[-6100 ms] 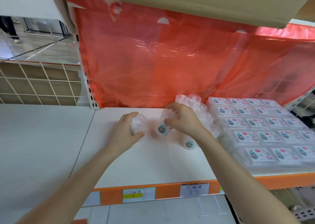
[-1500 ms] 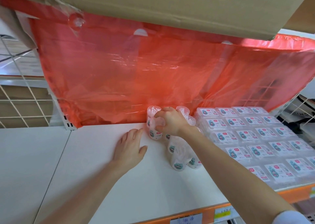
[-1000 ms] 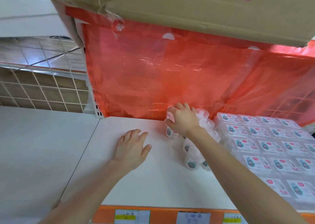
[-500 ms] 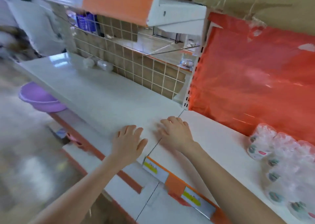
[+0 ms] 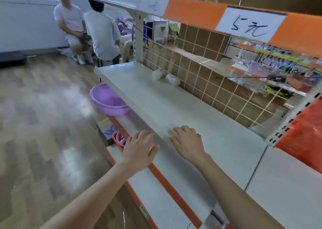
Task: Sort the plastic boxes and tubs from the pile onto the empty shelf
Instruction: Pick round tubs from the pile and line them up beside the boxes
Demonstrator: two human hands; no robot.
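Note:
A long white shelf [image 5: 174,110] runs away from me to the left. Two small clear plastic tubs [image 5: 165,77] lie on their sides at its far end, against the wire grid back. My left hand [image 5: 139,150] hovers over the shelf's front edge with fingers relaxed and holds nothing. My right hand [image 5: 188,145] rests above the shelf top, fingers loosely bent, also empty. The tubs and boxes I stacked earlier are out of view to the right.
A purple basin [image 5: 108,101] sticks out from a lower shelf on the left, with a small pink tub [image 5: 120,139] below it. Red plastic sheeting [image 5: 303,141] hangs at the right. Two people [image 5: 87,26] sit at the far left on the wooden floor.
My right hand let go of the tubs on the right shelf. My view swung left along the shelf, and both empty hands moved left with it.

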